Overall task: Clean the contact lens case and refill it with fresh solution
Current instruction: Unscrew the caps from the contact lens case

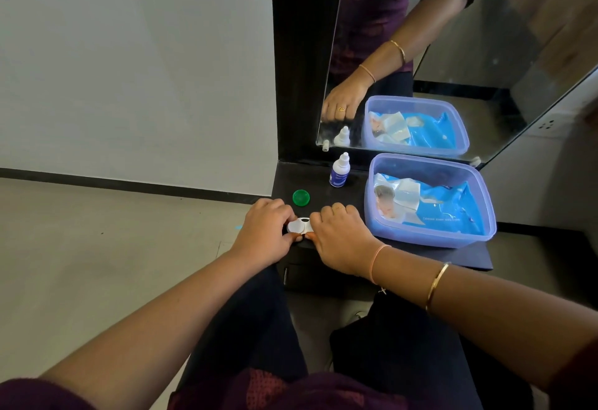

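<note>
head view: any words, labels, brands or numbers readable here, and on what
Solution bottle: print on the blue label, too small and blurred to read.
Blue packet in the plastic tub: a line of white print, too blurred to read.
Lens case and green cap: no text visible.

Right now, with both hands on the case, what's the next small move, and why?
Probably twist off whatever cap remains at the right end of the case. The left hand pinches the left end, steadying it; the right hand curls over the right end, hiding it. One green cap already lies on the shelf, and the bottle stands capped, untouched.
</note>
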